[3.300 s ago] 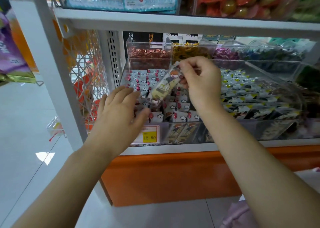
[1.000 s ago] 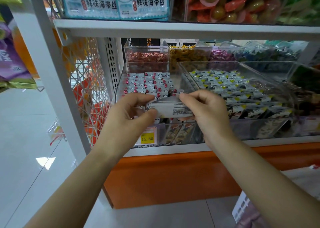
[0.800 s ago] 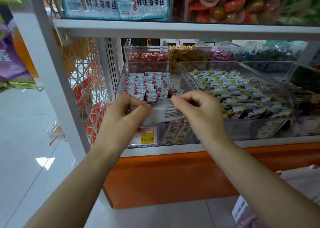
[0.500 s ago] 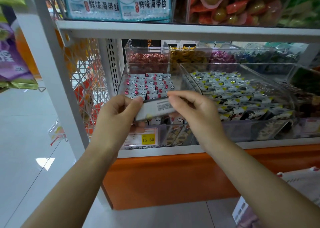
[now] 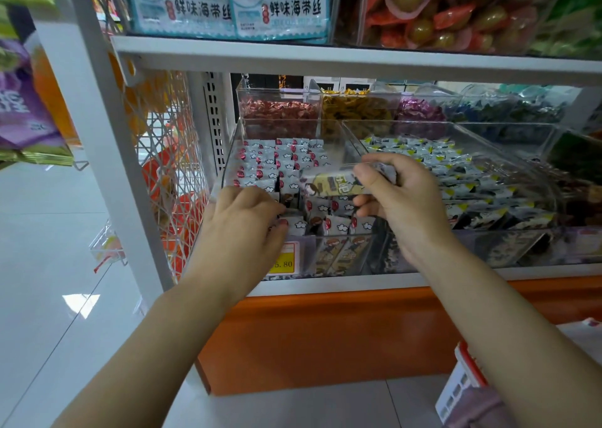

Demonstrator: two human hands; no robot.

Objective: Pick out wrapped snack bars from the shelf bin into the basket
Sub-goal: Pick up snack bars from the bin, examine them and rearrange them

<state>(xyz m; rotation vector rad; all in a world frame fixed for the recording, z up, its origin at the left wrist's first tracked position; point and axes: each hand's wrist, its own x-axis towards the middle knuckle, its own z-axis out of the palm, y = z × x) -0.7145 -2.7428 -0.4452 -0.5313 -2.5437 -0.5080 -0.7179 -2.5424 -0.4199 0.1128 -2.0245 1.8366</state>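
Right now my right hand [image 5: 402,209] holds one wrapped snack bar [image 5: 330,185] level and crosswise, just above the front of the clear shelf bin [image 5: 329,134]. My fingers [image 5: 378,162] are clamped round the bar's right end, and its printed face with the cartoon figure points back at me. My left hand [image 5: 241,229] is down at the bin's front left corner, palm down, with its fingers [image 5: 260,199] curled among the packed bars [image 5: 283,164]; I cannot tell whether they have hold of one or only rest on them. The bars in the bin are silver-grey with red spots and small white clouds, stood in tight rows. A yellow price tag [image 5: 286,263] sits on the bin's front wall, partly behind my left wrist. Just to the right is a second clear bin [image 5: 508,154] of packets marked with yellow. At the lower right, on the floor side of the orange shelf base [image 5: 325,330], a corner of the basket [image 5: 462,385] shows, white with a red rim, well below both hands.
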